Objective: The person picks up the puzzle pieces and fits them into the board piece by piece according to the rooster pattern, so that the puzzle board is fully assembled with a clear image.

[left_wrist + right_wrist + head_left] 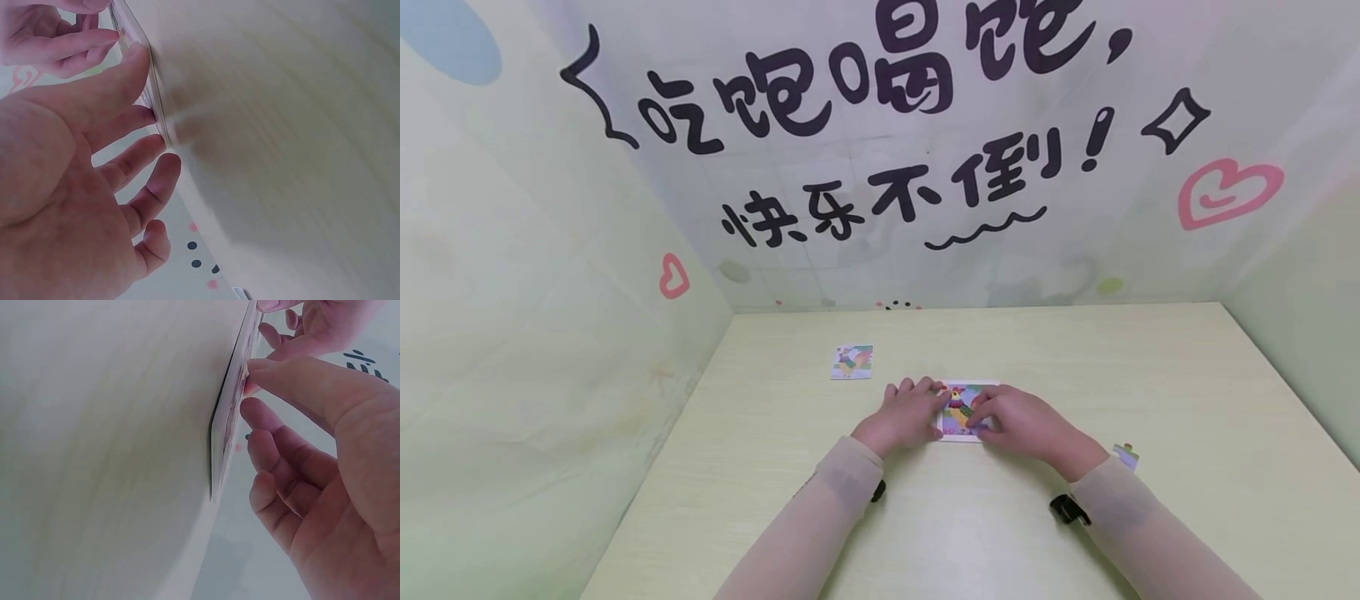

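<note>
A small jigsaw puzzle in a white-rimmed tray (958,437) lies on the table, its colourful rooster picture (957,408) showing between the hands. My left hand (910,414) holds the tray's left side, thumb at the near corner and forefinger further up. The left wrist view shows this thumb (134,72) right at the tray's edge. From the other side my right hand (1018,421) reaches over the picture, thumb and forefinger pinched together at a jigsaw piece there. Its other fingers curl loosely in the right wrist view; the picture's right part is partly hidden.
A square rooster card (852,362) lies further back on the left. Beside the right forearm is a loose jigsaw piece (1126,456), partly covered by the sleeve. Fabric walls with printed writing (880,200) enclose the table (775,433) at the back and sides.
</note>
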Motion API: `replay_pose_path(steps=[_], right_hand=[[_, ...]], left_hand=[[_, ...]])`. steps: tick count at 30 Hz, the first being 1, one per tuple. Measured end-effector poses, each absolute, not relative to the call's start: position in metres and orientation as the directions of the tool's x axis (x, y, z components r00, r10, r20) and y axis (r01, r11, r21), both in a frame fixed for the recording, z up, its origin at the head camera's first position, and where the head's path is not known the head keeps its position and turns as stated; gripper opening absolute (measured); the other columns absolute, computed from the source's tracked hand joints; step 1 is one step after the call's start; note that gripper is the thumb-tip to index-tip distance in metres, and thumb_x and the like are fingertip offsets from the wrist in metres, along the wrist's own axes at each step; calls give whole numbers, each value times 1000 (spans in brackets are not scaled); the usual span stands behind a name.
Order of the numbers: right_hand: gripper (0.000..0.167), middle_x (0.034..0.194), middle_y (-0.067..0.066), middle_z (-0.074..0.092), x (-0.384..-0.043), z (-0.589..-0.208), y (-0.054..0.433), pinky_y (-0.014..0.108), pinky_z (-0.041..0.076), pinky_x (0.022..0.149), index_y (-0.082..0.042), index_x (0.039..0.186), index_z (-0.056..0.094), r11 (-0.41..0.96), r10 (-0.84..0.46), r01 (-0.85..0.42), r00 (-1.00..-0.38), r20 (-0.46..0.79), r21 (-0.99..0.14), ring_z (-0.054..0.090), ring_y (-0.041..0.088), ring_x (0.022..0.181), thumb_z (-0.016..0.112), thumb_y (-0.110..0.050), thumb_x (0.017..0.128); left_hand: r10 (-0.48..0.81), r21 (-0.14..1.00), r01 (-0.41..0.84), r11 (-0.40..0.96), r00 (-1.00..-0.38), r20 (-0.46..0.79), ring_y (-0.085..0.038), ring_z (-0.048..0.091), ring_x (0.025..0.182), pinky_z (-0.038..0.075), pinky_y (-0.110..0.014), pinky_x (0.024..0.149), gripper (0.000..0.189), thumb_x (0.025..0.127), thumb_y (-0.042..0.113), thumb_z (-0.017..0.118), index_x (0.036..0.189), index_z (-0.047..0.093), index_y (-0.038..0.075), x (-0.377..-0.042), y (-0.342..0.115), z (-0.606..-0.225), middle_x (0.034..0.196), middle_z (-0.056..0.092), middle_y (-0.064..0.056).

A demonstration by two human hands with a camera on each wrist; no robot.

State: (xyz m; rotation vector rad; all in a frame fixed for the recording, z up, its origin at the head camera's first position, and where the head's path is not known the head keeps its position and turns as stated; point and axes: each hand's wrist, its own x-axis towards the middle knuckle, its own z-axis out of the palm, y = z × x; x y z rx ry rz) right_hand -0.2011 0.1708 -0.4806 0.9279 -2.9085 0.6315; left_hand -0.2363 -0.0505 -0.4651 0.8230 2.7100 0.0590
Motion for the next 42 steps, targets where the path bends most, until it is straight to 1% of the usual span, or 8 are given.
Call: replay_pose_path(steps=[8,12,16,22,28,34,38,42], right_hand=[[13,108,0,75,-198,-477,178,42,59,87,-18,95,82,721,-552,-577,-813,185,-383,70,20,99,84,-12,84],[15,105,0,74,-196,-473,184,38,58,82,-15,99,82,731,-530,-547,-832,164,-409,68,18,93,83,-11,84],[16,101,-4,71,-193,-471,191,35,57,79,-16,101,82,761,-484,-486,-866,122,-430,65,15,87,82,-13,85],[18,106,-1,71,-189,-466,203,40,60,81,-15,104,82,801,-442,-448,-890,112,-398,68,16,90,82,-14,87],[21,108,-1,72,-186,-462,215,37,59,77,-15,107,81,809,-420,-440,-897,140,-389,68,14,87,81,-11,86],[20,108,-1,73,-184,-457,227,35,58,74,-15,108,80,829,-394,-415,-909,135,-374,68,15,87,80,-13,88],[20,108,-1,74,-183,-454,234,38,57,74,-16,108,80,850,-360,-380,-925,122,-364,69,18,90,79,-15,88],[21,111,1,74,-183,-450,241,44,58,78,-16,109,80,862,-338,-349,-936,96,-368,70,22,94,80,-16,88]], left_hand=[[549,123,538,834,-790,-273,-25,43,133,34,-43,102,72,95,41,73,159,43,27,-235,-51,-464,163,40,3],[547,135,531,836,-791,-273,-25,43,132,34,-44,103,72,94,40,74,159,43,27,-235,-51,-463,163,40,3],[546,138,530,837,-790,-279,-25,43,131,34,-44,103,72,94,40,74,159,43,27,-234,-52,-464,163,39,3],[545,132,531,837,-791,-276,-25,43,133,34,-45,105,73,94,40,74,159,42,27,-235,-51,-464,164,39,4],[543,129,530,838,-789,-286,-25,42,133,34,-45,104,73,96,40,73,160,41,27,-235,-51,-465,163,39,3],[539,142,521,841,-789,-296,-25,42,132,33,-45,104,72,96,40,73,160,41,28,-234,-52,-465,163,39,3],[542,142,525,839,-788,-291,-25,42,133,33,-45,104,73,95,40,73,160,41,28,-236,-52,-466,163,38,3],[545,148,526,838,-788,-285,-24,42,133,33,-44,104,73,95,40,73,160,41,27,-237,-52,-466,164,38,3]])
